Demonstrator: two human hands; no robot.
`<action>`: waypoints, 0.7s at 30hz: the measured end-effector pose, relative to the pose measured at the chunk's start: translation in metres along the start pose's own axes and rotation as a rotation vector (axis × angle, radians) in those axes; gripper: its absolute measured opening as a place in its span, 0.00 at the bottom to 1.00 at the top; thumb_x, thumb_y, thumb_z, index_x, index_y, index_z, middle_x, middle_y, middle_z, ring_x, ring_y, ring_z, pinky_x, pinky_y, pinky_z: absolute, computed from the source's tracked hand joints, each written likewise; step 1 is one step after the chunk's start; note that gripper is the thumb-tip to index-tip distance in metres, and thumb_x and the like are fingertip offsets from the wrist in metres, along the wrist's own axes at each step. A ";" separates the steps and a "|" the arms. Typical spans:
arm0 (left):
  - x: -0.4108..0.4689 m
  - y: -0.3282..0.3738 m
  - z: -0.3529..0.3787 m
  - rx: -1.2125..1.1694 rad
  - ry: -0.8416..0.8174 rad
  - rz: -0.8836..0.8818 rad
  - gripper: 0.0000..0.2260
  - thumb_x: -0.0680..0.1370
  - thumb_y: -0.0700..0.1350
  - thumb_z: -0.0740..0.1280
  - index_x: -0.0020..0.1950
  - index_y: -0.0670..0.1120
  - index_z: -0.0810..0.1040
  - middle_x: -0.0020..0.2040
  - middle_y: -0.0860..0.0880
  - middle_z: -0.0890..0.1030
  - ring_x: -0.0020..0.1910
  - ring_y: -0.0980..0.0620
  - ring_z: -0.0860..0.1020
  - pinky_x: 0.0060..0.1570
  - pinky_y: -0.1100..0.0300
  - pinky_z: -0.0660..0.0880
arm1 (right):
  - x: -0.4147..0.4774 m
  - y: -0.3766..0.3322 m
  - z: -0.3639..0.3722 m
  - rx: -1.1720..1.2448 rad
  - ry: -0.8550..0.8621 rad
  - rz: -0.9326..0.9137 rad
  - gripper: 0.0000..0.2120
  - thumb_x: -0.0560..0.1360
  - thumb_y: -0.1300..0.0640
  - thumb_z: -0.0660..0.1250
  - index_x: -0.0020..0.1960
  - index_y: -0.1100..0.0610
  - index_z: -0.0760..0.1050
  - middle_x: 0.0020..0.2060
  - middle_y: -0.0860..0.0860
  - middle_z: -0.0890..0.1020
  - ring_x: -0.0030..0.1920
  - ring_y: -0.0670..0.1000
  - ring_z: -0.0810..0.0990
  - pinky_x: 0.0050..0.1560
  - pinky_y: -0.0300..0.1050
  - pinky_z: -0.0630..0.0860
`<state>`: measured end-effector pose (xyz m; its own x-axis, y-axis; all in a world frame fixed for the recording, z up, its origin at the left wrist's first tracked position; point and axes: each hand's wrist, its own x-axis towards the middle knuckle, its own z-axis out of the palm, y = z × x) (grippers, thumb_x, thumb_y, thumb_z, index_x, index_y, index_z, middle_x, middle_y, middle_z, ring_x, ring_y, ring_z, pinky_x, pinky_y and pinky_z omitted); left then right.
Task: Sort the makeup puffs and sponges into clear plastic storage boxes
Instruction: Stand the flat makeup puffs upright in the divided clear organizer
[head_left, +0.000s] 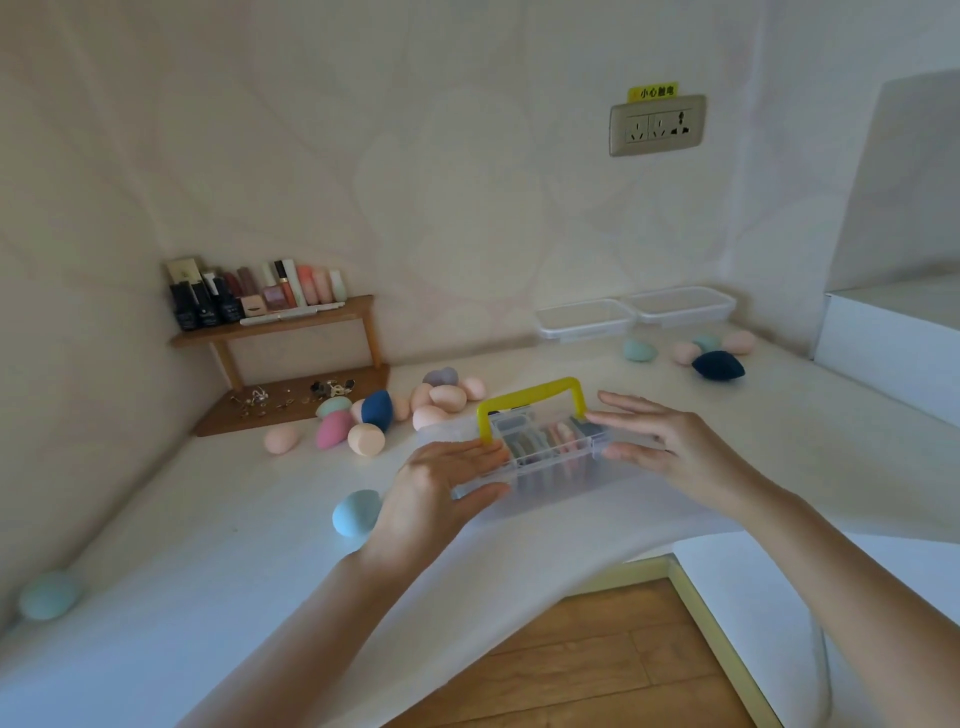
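Both flat, spread hands, left hand (441, 483) and right hand (670, 447), are pressing the ends of the clear plastic box with the yellow handle (540, 457) between them, best kept level, while pastel egg-shaped sponges (441, 397) are lying scattered beyond the fingertips, before two empty clear tubs (634, 314).

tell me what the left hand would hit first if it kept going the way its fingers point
The left hand points right, along the near side of the clear box. It seems to touch that box already, so it would probably press into it, under the yellow handle. Depth is hard to judge here.
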<state>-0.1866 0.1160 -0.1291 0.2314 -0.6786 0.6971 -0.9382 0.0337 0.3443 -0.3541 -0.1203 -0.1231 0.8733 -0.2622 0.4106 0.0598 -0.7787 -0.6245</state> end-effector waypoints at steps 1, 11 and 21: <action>0.000 0.000 0.000 -0.001 -0.004 0.000 0.20 0.72 0.56 0.66 0.57 0.46 0.82 0.56 0.57 0.79 0.59 0.60 0.76 0.57 0.62 0.75 | 0.000 0.000 0.000 0.007 -0.002 0.002 0.21 0.71 0.46 0.67 0.64 0.39 0.73 0.70 0.38 0.67 0.70 0.29 0.58 0.73 0.41 0.59; -0.002 0.001 0.008 0.132 0.046 0.027 0.17 0.70 0.50 0.72 0.56 0.44 0.83 0.53 0.48 0.84 0.55 0.57 0.77 0.53 0.62 0.74 | 0.001 -0.001 0.002 -0.160 0.059 -0.024 0.25 0.68 0.46 0.68 0.65 0.47 0.75 0.67 0.42 0.69 0.71 0.47 0.67 0.73 0.41 0.59; -0.003 -0.001 0.013 0.343 0.082 0.079 0.13 0.74 0.48 0.65 0.52 0.43 0.85 0.49 0.49 0.85 0.48 0.52 0.84 0.47 0.61 0.79 | 0.000 0.001 0.005 -0.229 0.133 -0.099 0.22 0.71 0.48 0.67 0.63 0.52 0.77 0.65 0.51 0.76 0.65 0.41 0.70 0.69 0.34 0.60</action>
<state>-0.1897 0.1082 -0.1393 0.1613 -0.6225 0.7658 -0.9826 -0.1734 0.0661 -0.3514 -0.1179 -0.1272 0.7969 -0.2390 0.5548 0.0175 -0.9089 -0.4167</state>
